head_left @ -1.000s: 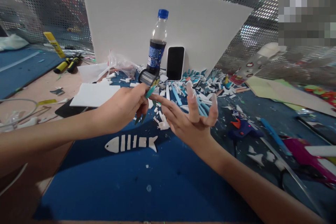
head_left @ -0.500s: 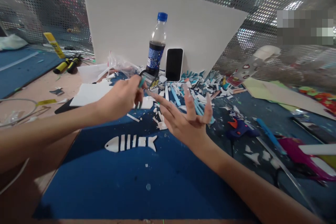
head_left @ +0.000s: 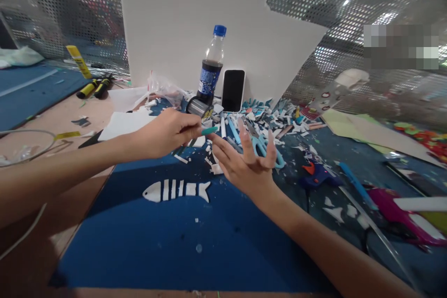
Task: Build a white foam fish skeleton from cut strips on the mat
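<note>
My left hand (head_left: 169,132) is pinched closed, a long teal nail pointing right at the fingertips of my right hand (head_left: 240,160). On that hand the thumb and index tips come together, while other fingers stand raised and apart. Whatever lies between the fingertips is too small to make out. Just behind them a dark spool (head_left: 198,107) with a yellow label lies on its side. Below the hands, a white fish skeleton cutout (head_left: 152,192), in separate head, strip and tail pieces, lies on the blue mat (head_left: 174,247).
A cola bottle (head_left: 210,72) and a phone (head_left: 233,91) stand against a white board (head_left: 188,4). Scraps and light-blue scissors (head_left: 279,160) lie behind my right hand. To the right are a blue glue gun (head_left: 319,175) and a magenta tool (head_left: 394,212).
My left hand's fingers have come away from the spool and straightened toward my right fingertips. The right hand keeps nearly the same pose. The view has shifted slightly.
</note>
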Demonstrator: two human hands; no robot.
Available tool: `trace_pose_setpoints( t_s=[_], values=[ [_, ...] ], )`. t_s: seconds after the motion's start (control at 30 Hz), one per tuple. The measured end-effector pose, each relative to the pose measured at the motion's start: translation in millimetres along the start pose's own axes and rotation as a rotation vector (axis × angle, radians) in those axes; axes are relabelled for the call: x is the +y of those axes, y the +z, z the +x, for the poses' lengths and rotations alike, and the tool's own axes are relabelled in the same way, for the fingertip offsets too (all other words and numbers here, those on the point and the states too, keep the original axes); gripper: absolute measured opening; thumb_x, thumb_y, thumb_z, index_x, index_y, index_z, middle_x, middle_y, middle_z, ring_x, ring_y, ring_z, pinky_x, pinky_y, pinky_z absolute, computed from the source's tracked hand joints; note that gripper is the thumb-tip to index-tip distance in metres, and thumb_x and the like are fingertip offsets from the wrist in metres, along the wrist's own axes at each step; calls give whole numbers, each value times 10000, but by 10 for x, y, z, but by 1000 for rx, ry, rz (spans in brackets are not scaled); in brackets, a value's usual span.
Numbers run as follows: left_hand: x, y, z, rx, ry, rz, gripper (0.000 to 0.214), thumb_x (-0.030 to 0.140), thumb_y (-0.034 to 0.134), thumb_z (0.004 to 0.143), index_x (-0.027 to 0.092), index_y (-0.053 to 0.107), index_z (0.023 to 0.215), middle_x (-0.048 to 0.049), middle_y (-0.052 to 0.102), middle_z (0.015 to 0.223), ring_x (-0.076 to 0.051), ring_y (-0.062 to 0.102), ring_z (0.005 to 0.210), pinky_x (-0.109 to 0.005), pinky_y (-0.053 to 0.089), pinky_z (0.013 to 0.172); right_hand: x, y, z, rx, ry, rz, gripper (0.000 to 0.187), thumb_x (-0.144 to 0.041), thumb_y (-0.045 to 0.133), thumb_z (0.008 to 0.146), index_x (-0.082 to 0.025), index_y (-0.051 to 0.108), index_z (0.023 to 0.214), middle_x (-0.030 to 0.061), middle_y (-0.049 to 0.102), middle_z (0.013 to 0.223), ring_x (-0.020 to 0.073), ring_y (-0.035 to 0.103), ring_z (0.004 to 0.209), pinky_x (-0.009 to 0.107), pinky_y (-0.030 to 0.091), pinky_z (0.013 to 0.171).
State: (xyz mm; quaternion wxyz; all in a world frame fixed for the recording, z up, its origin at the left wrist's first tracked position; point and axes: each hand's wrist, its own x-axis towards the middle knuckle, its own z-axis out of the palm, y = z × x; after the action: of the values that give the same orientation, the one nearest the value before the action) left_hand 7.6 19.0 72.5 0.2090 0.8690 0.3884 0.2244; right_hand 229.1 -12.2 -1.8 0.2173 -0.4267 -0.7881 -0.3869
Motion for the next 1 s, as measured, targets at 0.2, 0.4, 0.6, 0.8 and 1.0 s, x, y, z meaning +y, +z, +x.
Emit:
trace_pose_setpoints(
  t_s=[0.2, 0.4, 0.6, 0.8, 1.0],
  values=[
    [-54, -29, 17, 23, -190, -115, 345, 257, 323, 957, 158, 526, 697, -3, 586, 536, -74, 535, 443, -173, 410, 444, -38, -57, 40, 81, -139, -154, 645, -186, 523, 819, -365, 366, 1418, -84, 467, 1425, 144, -233, 1413, 523, -94, 1145],
    [-116, -124, 57, -48, -142, -114, 296, 345, 334, 962, 160, 544, 868, -18, 648, 665, -78, 570, 498, -167, 393, 441, -9, -55, 41, 69, -162, -195, 600, -186, 547, 816, -353, 436, 1382, -91, 404, 1468, 212, -169, 1434, 546, -71, 1144],
    [-24, -135, -1, -313, 60, -122, 297, 212, 300, 956, 174, 465, 712, 22, 551, 556, -65, 484, 469, -182, 393, 514, -8, -70, 83, 151, -212, -320, 563, -249, 591, 821, -339, 470, 1363, -102, 388, 1479, 247, -111, 1441, 495, -36, 1160],
    [13, -122, 4, -260, -10, 7, 234, 86, 310, 876, 195, 380, 681, 16, 545, 569, -82, 468, 481, -207, 377, 507, 22, -47, 32, 14, -133, -49, 702, -179, 518, 817, -467, 298, 1417, -135, 420, 1447, 244, -49, 1452, 591, 38, 1132],
    [64, -51, -2, -170, -44, -110, 230, 119, 289, 895, 192, 389, 701, -9, 592, 614, -74, 509, 482, -180, 403, 455, 12, -58, 16, -50, -104, 69, 711, -139, 482, 834, -446, 260, 1436, -113, 397, 1465, 288, 105, 1435, 620, 73, 1111]
  ],
)
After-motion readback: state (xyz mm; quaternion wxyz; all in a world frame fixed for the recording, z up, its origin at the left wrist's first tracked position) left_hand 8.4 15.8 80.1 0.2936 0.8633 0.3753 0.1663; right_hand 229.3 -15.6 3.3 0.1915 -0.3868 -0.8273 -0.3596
